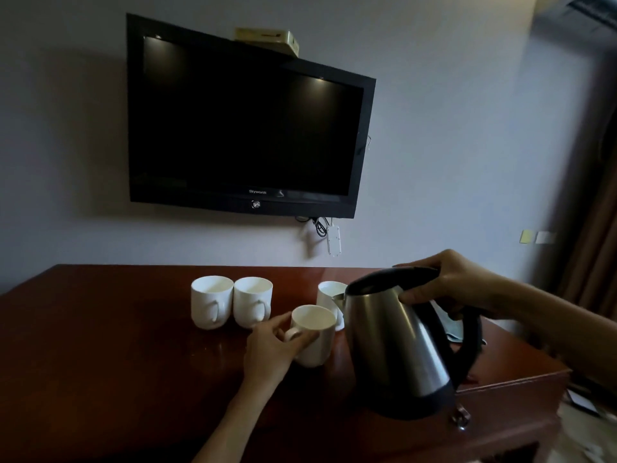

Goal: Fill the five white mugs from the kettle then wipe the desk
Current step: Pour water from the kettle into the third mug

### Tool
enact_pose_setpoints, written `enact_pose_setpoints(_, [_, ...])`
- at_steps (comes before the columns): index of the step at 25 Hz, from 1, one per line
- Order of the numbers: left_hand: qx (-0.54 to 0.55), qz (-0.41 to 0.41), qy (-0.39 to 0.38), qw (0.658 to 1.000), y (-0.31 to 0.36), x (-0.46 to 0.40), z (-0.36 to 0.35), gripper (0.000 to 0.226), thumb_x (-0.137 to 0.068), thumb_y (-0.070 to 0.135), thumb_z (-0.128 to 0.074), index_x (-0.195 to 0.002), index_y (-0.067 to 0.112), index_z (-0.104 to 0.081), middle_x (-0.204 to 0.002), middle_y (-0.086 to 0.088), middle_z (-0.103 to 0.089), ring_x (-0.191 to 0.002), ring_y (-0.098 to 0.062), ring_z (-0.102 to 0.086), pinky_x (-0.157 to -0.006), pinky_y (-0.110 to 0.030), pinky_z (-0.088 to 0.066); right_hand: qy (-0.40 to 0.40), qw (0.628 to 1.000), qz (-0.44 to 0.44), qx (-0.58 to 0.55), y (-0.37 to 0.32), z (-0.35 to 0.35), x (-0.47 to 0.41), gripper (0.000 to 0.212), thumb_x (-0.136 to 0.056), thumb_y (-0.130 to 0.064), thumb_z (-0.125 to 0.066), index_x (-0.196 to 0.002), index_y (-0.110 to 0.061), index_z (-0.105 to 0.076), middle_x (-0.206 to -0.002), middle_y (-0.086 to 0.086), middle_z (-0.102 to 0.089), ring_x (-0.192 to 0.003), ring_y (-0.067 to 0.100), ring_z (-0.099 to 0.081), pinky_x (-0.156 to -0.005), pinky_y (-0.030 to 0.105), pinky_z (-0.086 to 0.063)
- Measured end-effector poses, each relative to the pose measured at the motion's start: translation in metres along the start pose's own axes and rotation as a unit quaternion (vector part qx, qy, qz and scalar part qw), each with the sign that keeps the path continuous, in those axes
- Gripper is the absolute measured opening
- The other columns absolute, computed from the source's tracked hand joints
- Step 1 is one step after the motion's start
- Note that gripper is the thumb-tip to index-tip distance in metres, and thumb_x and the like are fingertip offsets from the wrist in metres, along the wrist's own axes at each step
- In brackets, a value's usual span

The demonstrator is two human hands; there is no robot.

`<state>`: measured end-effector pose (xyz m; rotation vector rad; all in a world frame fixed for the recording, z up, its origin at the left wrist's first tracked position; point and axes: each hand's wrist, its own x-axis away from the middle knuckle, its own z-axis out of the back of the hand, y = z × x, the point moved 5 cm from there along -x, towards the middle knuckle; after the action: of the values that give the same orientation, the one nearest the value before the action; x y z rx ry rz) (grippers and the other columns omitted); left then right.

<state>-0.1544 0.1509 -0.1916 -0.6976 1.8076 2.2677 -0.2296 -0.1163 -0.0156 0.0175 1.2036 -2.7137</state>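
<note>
My right hand (444,285) grips the black handle of a steel kettle (397,349), held tilted above the dark wooden desk (117,345), spout toward the mugs. My left hand (270,349) holds the handle of a white mug (315,335) at the desk's middle. Two white mugs (211,301) (252,301) stand side by side behind it to the left. Another white mug (329,295) stands at the back, partly hidden by the kettle's spout. Whether any mug holds liquid I cannot tell.
A black television (247,128) hangs on the wall above the desk, with a small box on top. Cables and a white power strip (334,240) dangle below it. A cloth-like item (455,329) lies behind the kettle. The desk's right edge drops near a brown curtain (597,245).
</note>
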Motion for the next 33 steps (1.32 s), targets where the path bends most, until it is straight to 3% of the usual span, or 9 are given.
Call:
enact_pose_setpoints(3, [0.013,-0.008,0.002,1.0,-0.007,0.003,-0.003,0.067,-0.055,0.076,-0.076,-0.111,0.039,-0.078,-0.073,0.011,-0.074,-0.069,-0.007,-0.067,-0.069,-0.04,-0.06,-0.024,0.999,-0.015,0.025,-0.008,-0.002,-0.008,0.032,-0.074,-0.014,-0.089,-0.104,-0.013,-0.081,-0.053,0.0,-0.039,-0.042,0.014,-0.031,-0.043,0.023,-0.03])
enact_pose_setpoints(6, [0.022,-0.014,0.0,1.0,-0.014,0.002,-0.007,0.061,-0.058,0.077,-0.078,-0.11,0.045,-0.076,-0.078,0.01,-0.076,-0.074,-0.01,-0.07,-0.072,-0.05,-0.059,-0.033,0.998,-0.019,0.045,-0.014,-0.005,-0.013,0.031,-0.075,-0.015,-0.088,-0.104,-0.008,-0.08,-0.055,0.003,-0.041,-0.042,0.014,-0.032,-0.043,0.023,-0.032])
enact_pose_setpoints(11, [0.026,-0.022,-0.004,0.999,-0.021,0.002,-0.006,0.075,-0.057,0.08,-0.077,-0.12,0.039,-0.075,-0.084,0.012,-0.078,-0.083,-0.006,-0.073,-0.079,-0.048,-0.06,-0.054,0.996,-0.024,0.066,-0.024,-0.01,-0.024,0.037,-0.072,-0.018,-0.089,-0.108,-0.012,-0.081,-0.067,0.012,-0.037,-0.045,0.015,-0.032,-0.042,0.023,-0.033])
enact_pose_setpoints(17, [0.055,-0.017,-0.01,0.998,-0.025,0.001,-0.007,0.072,-0.058,0.077,-0.081,-0.119,0.04,-0.075,-0.086,0.007,-0.079,-0.087,-0.012,-0.075,-0.083,-0.053,-0.059,-0.069,0.994,-0.038,0.071,-0.028,-0.013,-0.032,0.041,-0.068,-0.022,-0.09,-0.107,-0.013,-0.081,-0.054,0.004,-0.033,-0.045,0.015,-0.029,-0.044,0.022,-0.031])
enact_pose_setpoints(24, [0.068,-0.005,-0.011,0.998,-0.027,-0.001,-0.008,0.083,-0.055,0.08,-0.08,-0.122,0.032,-0.076,-0.089,0.01,-0.08,-0.091,-0.012,-0.075,-0.086,-0.051,-0.059,-0.091,0.991,-0.028,0.094,-0.03,-0.015,-0.033,0.056,-0.056,-0.03,-0.091,-0.108,-0.012,-0.08,-0.079,0.017,-0.033,-0.05,0.017,-0.027,-0.044,0.022,-0.031])
enact_pose_setpoints(28, [0.067,-0.01,-0.017,0.998,-0.024,0.0,-0.007,0.089,-0.052,0.085,-0.077,-0.123,0.031,-0.075,-0.094,0.013,-0.08,-0.095,-0.008,-0.074,-0.088,-0.047,-0.06,-0.092,0.989,-0.043,0.104,-0.031,-0.014,-0.033,0.043,-0.065,-0.023,-0.09,-0.104,-0.007,-0.08,-0.063,0.012,-0.031,-0.045,0.015,-0.027,-0.042,0.021,-0.031])
enact_pose_setpoints(33, [0.085,-0.009,-0.024,0.996,-0.02,0.002,-0.007,0.079,-0.056,0.072,-0.083,-0.121,0.028,-0.076,-0.099,0.015,-0.08,-0.1,-0.005,-0.073,-0.093,-0.045,-0.06,-0.089,0.988,-0.064,0.111,-0.028,-0.014,-0.033,0.032,-0.078,-0.014,-0.085,-0.102,0.005,-0.074,-0.052,0.001,-0.027,-0.042,0.013,-0.025,-0.041,0.021,-0.03])
